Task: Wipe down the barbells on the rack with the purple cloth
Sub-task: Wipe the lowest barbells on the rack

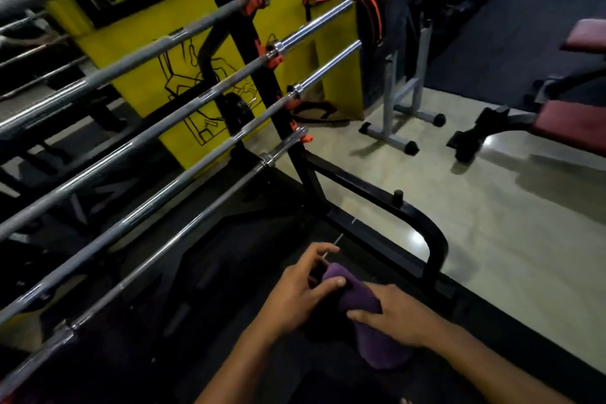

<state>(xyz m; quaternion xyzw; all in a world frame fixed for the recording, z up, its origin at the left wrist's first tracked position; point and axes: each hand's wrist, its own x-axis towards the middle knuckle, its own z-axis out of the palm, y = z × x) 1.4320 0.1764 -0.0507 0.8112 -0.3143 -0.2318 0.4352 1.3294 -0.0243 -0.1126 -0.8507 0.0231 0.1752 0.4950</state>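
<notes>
Both hands on the cloth (357, 297), low and close to my body, below the rack (331, 180). Left hand (295, 292) grips the upper end, thumb laid over the top, fingers spread past it. Right hand (390, 318) grasps the middle, thumb across the front. Cloth looks bunched or rolled into a thick wad, lower end hanging under my right hand; looks like I'm folding or re-gripping it, not wiping yet. It touches no bar. Barbells (183, 154) lie up and to the left of my hands, stacked in tiers on the rack, long axes all running from low-left to high-right, chrome sleeves sticking out past the black upright with its orange hooks (306, 138). Lowest bar (157, 256) is nearest: just up-left of my left hand, shaft crossing diagonally above it. So left hand is the closer one to the shafts; right hand is closer to the rack's base tube (436, 249), to the right. Judgement: next move is to carry the cloth up and left onto the lowest bar, wrap it round the shaft, then slide along the axis. Stroke must follow that diagonal, not cross it. Risk: snagging the cloth on the hooks near the collar. Benches (577, 121) sit far right, well apart from my hands.
</notes>
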